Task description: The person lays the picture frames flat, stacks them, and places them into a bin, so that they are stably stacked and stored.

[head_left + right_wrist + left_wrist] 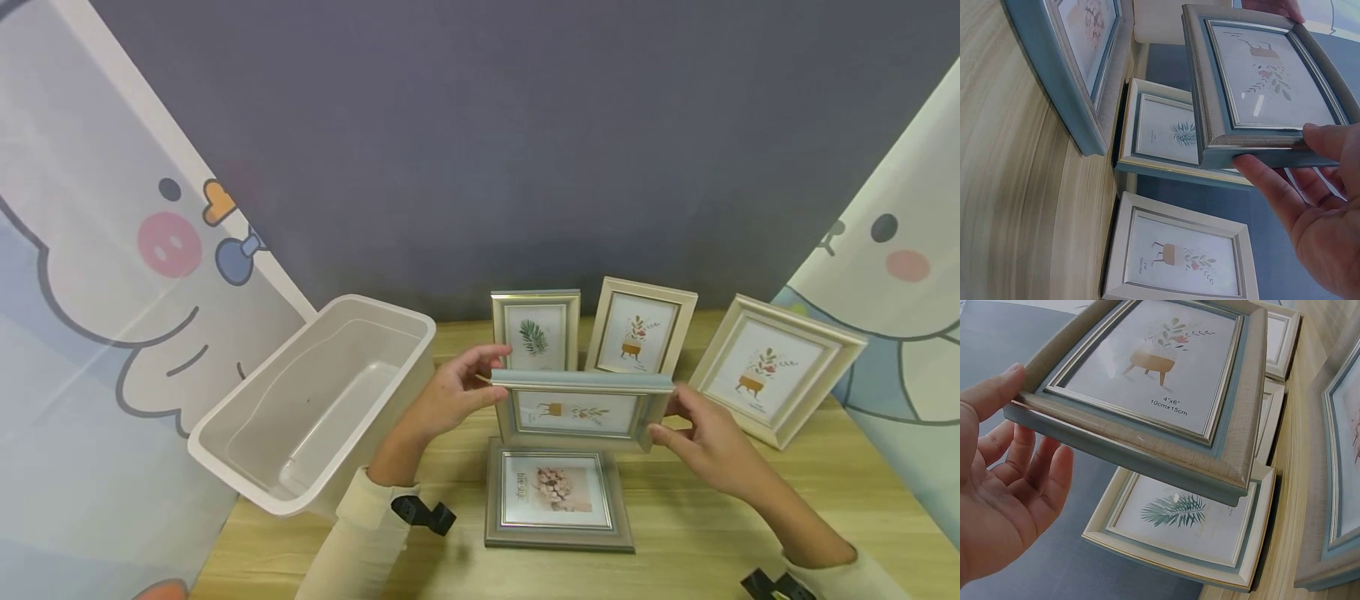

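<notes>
Both hands hold a brown-and-blue picture frame (pixel 576 412) sideways above the table, its potted-plant print turned on its side. My left hand (pixel 453 390) pinches its left end, thumb on the front face and fingers behind; the left wrist view shows this hand (pixel 1010 481) close up. At the opposite end my right hand (pixel 708 442) grips the edge between thumb and fingers, as the right wrist view shows. Beneath it, a brown frame with a flower print (pixel 555 492) lies flat on the table. Behind it stands a cream frame with a green leaf print (pixel 534 333), partly hidden.
Two more cream frames stand upright, one at the back (pixel 641 327) and one leaning at the right (pixel 776 371). A deep white plastic bin (pixel 315 400) is left of the left hand. A dark grey wall (pixel 510 150) rises behind the wooden table (pixel 847 500).
</notes>
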### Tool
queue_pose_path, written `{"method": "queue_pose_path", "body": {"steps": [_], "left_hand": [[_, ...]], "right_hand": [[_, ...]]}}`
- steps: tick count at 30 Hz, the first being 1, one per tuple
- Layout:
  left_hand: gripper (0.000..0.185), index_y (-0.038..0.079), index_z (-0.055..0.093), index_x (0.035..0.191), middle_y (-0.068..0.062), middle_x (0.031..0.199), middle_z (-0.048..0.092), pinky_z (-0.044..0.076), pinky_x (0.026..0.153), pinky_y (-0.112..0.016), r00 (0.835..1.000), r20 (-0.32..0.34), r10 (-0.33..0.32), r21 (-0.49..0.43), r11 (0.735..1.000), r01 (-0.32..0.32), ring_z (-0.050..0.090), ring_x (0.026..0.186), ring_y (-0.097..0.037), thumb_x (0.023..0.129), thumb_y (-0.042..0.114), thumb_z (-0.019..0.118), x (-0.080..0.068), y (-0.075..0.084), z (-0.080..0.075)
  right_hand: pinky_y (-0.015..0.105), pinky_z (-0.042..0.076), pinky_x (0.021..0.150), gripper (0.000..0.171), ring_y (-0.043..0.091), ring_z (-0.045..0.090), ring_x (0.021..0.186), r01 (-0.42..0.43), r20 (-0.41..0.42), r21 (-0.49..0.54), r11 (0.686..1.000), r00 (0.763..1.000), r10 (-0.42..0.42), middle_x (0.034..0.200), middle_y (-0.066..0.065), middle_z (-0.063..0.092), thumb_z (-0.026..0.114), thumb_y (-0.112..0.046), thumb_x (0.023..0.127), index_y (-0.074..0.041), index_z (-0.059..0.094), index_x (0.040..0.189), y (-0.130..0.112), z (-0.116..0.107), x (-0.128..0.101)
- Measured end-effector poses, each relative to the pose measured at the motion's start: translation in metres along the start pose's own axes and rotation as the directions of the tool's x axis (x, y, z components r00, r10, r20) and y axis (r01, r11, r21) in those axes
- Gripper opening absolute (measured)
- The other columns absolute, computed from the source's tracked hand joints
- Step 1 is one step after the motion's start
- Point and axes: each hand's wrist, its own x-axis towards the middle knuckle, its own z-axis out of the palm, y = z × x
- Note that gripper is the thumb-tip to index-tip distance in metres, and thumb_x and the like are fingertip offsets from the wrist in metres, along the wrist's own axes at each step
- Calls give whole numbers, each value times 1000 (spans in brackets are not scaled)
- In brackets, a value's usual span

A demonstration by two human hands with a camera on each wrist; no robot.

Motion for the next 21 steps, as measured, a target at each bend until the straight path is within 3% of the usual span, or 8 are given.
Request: {"method": "queue_pose_path", "body": {"steps": [5, 9, 15, 21], "left_hand": [[48, 12, 57, 129, -12, 106, 59, 55, 75, -25, 999, -39, -1, 22, 1000, 2, 59, 89, -16, 84, 8, 73, -1, 2, 1], [45, 8, 59, 125, -14, 101, 64, 56, 75, -27, 998, -69, 7, 18, 1000, -6, 61, 85, -13, 83, 10, 73, -1, 3, 2], [36, 7, 63, 116, -12, 98, 64, 55, 70, -27, 995, -104, 7, 38, 999, -3, 62, 82, -12, 83, 12, 74, -2, 4, 5], [29, 10, 65, 112, -11, 99, 63, 57, 66, -35, 991, -112, -67, -6, 998, 66, 63, 76, -16, 85, 13, 72, -2, 1, 7]], "right_hand": [[21, 58, 67, 26, -2, 64, 86, -10, 10, -5, 1000, 1000, 10, 94, 10, 64, 67, 7, 83, -4, 49, 97, 0, -1, 1], [21, 58, 63, 24, 0, 66, 83, -18, 19, -18, 1000, 1000, 18, 91, 9, 65, 67, 6, 83, -4, 49, 97, -1, -2, 2], [25, 58, 58, 43, 0, 65, 87, -10, 30, 27, 1000, 1000, 9, 96, 12, 65, 66, 8, 83, -2, 49, 121, 2, -3, 2], [28, 58, 56, 58, -1, 63, 83, -65, 73, 80, 995, 996, 59, 98, 15, 55, 63, 8, 85, 5, 33, 135, 2, -3, 2]]}}
